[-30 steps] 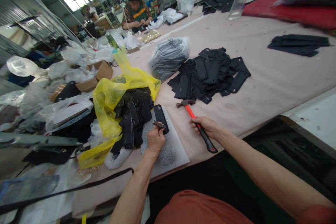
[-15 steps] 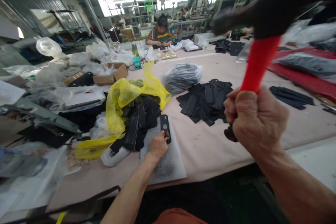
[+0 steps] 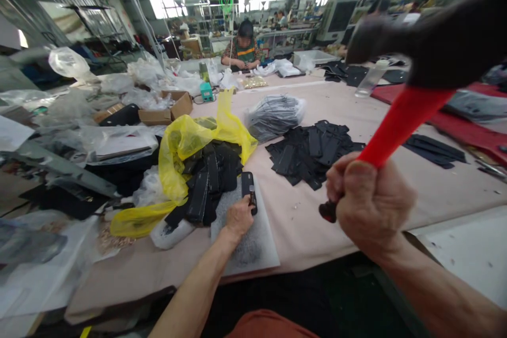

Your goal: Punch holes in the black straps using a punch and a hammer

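Observation:
My right hand is wrapped round the red handle of a hammer, raised at the right with its dark head blurred. Down on the board, my left hand pinches a short metal punch. The punch stands on a black strip-shaped piece, which lies on a speckled grey-white board. Left of the board, several similar black pieces spill out of a yellow plastic bag. A larger heap of black pieces lies farther right.
A clear-wrapped bundle lies behind the heap. An open cardboard box and crumpled clear bags stand at the left. A clear bottle and red material are at the right. Another person sits across the table.
The hammer and my right hand have shifted, the hand a little left and down, the hammer's head tilting to the right. My left hand stays at the black piece, the punch now more upright.

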A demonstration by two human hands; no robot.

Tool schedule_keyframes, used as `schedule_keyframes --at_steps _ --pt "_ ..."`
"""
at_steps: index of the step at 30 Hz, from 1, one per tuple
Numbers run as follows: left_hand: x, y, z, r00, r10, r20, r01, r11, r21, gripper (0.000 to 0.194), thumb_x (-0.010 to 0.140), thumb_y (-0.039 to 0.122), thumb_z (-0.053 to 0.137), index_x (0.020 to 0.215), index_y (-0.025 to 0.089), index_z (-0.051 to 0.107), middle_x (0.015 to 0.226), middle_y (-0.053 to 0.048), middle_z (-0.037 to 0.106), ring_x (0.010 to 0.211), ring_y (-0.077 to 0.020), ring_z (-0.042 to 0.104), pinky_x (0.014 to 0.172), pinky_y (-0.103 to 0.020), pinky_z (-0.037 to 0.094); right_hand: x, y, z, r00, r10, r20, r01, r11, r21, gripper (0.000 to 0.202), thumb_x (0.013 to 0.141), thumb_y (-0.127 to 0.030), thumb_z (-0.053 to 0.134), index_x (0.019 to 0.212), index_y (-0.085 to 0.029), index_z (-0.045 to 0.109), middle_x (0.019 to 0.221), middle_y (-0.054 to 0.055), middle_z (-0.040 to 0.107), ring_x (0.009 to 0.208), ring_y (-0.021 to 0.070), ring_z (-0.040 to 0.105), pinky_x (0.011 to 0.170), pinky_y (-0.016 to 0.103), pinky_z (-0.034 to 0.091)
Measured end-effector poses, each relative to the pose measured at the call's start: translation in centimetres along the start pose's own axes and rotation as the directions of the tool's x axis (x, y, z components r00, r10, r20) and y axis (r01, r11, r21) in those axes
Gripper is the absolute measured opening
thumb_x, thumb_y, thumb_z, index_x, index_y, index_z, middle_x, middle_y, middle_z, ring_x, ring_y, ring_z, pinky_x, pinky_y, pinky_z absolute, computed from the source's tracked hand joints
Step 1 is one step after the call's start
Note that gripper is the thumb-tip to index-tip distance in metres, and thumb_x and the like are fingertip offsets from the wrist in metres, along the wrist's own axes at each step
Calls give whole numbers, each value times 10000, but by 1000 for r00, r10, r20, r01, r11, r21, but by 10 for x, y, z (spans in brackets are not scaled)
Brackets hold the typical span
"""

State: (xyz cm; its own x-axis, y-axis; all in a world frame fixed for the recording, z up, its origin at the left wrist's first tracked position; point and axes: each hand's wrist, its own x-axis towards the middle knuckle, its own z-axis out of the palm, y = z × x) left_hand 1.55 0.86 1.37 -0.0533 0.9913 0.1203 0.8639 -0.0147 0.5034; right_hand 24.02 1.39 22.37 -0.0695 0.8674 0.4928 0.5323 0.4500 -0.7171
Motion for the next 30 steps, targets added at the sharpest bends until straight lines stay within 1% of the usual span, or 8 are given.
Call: schedule_keyframes --at_steps 2,5,10,15,18,22,25,30 --pt "0 0 0 1000 8 1 -8 1000 3 204 870 147 518 1015 225 639 870 -72 721 803 -233 691 702 -306 488 -14 15 6 968 -17 252 70 977 -201 289 975 -430 348 809 -227 468 583 7 494 465 146 406 480 281 239" --pt "1 0 -1 1000 21 -16 -21 1000 10 194 855 134 539 994 216 646 845 -76 720 781 -235 690 684 -301 486 -22 40 6 814 109 570 170 894 -414 250 950 -393 392 785 -221 468 531 -11 461 436 134 352 487 296 176" --pt "0 4 -4 1000 14 -28 -13 999 38 217 857 130 544 1034 213 640 845 -77 730 773 -239 702 663 -297 492 -19 71 6 844 239 480 -54 929 -367 278 960 -402 341 780 -222 455 588 -13 481 516 146 427 517 273 248" --pt "0 4 -6 1000 16 4 -16 1000 27 237 868 135 526 1062 220 633 903 -72 739 816 -228 709 700 -292 506 -60 137 46 673 540 506 -401 841 -363 330 981 -367 299 786 -200 505 597 -11 510 495 139 471 494 244 324" --pt "1 3 -5 1000 30 -8 -30 999 22 233 871 140 527 1061 223 632 910 -69 740 809 -224 708 701 -290 512 -85 158 68 744 507 435 -261 820 -510 252 970 -292 369 977 -146 574 831 85 618 685 188 577 606 278 409" --pt "3 1 -3 999 34 4 -34 999 37 220 874 152 540 1071 193 629 884 -85 736 802 -236 706 713 -302 519 -87 140 93 876 247 414 -24 879 -475 361 921 -255 504 1272 -174 521 1268 147 540 1104 264 527 891 364 412" --pt "3 -1 -1 999 41 -2 -41 998 42 224 881 160 526 1080 173 629 890 -96 733 837 -242 704 741 -312 525 -83 119 122 885 127 448 50 931 -363 376 912 -297 545 1279 -214 543 1317 113 531 1184 268 483 986 391 369" --pt "1 -7 6 999 35 -25 -36 999 -28 262 884 155 477 1089 178 639 963 -98 734 880 -232 698 805 -326 528 -94 111 163 888 183 422 -46 949 -313 403 871 -287 599 1272 -256 573 1401 94 480 1247 286 437 1028 426 325"
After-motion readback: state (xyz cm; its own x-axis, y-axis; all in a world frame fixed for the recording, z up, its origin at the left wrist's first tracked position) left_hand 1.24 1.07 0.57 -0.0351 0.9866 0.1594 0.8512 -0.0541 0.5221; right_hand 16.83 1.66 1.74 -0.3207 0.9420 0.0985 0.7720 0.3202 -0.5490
